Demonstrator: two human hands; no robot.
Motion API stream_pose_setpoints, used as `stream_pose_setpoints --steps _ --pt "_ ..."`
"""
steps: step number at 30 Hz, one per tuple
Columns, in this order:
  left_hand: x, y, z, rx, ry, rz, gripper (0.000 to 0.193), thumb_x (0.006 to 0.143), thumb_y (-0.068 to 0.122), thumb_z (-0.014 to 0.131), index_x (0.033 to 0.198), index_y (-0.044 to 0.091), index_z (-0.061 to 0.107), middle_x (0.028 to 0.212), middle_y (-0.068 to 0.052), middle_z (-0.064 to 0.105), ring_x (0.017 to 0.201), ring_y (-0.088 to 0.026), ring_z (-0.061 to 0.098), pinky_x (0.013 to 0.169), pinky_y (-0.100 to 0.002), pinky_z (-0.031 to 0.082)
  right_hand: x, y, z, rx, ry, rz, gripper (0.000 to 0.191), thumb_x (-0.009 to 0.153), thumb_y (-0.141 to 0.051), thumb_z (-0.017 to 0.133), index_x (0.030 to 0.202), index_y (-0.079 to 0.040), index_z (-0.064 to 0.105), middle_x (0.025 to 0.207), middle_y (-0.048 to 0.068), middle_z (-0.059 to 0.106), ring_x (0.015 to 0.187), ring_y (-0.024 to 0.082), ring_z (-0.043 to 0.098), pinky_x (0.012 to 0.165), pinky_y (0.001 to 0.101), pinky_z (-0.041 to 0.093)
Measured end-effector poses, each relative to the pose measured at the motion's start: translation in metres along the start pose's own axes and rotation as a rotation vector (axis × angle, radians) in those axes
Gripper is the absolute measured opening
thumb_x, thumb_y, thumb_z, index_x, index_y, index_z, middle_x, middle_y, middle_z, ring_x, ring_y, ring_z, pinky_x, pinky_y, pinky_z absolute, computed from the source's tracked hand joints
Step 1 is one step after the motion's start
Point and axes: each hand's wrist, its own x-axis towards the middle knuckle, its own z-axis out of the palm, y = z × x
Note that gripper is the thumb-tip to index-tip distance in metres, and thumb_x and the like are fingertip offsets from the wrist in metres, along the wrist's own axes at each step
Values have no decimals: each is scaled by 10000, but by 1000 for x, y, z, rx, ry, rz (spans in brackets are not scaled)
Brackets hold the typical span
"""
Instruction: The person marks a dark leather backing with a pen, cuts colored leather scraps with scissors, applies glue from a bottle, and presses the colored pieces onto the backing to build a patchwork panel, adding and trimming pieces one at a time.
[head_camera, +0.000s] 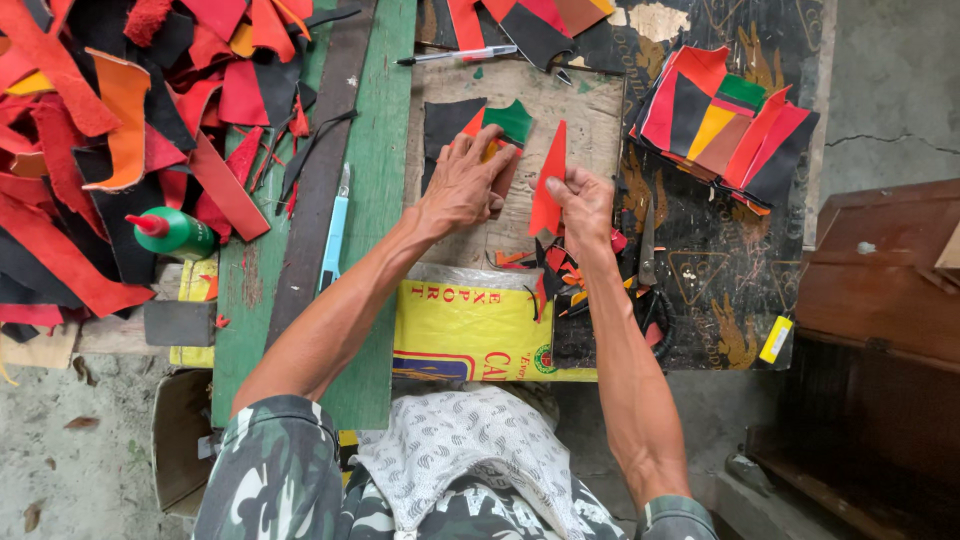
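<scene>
My left hand (462, 185) lies flat on a small stack of leather pieces, black, green and orange (505, 122), and presses them onto a worn wooden board (585, 120). My right hand (583, 200) pinches a pointed red leather piece (549, 178) and holds it upright just to the right of that stack. Small red, black and orange offcuts (553, 268) lie under my right wrist.
A pile of sewn multicoloured patches (725, 125) sits at the upper right. Red, black and orange leather scraps (95, 140) cover the left. A green glue bottle (172, 232), a blue utility knife (333, 232), a pen (458, 55), scissors (648, 265) and a yellow sack (465, 325) lie nearby.
</scene>
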Motion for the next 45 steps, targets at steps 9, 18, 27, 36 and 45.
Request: stream_pose_setpoints --steps 9,18,27,36,45 --pt "0 -6 5 -6 -34 -33 868 676 202 867 1467 159 511 1536 -120 345 1265 -378 415 1003 -501 374 5 -1 -3 -229 152 -107 161 841 50 800 999 67 775 847 59 759 674 65 650 618 230 538" --pt "5 -3 0 -12 -36 -34 862 679 208 874 1460 149 515 1533 -126 342 1263 -381 416 1009 -503 373 7 -4 -12 86 -31 65 139 962 -47 711 1083 20 705 968 44 739 831 90 682 767 252 576" --pt "-7 16 13 -346 267 -3 434 954 152 759 1351 44 623 1227 -138 672 1032 -294 665 915 -396 544 -12 7 -20 272 3 -101 153 990 -84 689 1092 29 680 1014 69 731 867 151 698 769 333 611" --pt "-25 22 40 -2535 -296 -456 114 1043 65 580 1139 6 568 797 -21 572 564 -66 478 501 -223 384 -38 -14 -10 167 -174 -122 344 1066 -121 563 1335 87 616 1134 132 725 820 127 653 720 277 565" --pt "-35 20 39 -2496 -484 -370 167 1015 92 577 1173 38 568 784 -16 560 576 -66 453 515 -216 377 -50 -16 7 -95 -96 -365 231 996 -31 755 1197 -13 642 1001 47 667 865 81 602 726 220 488"
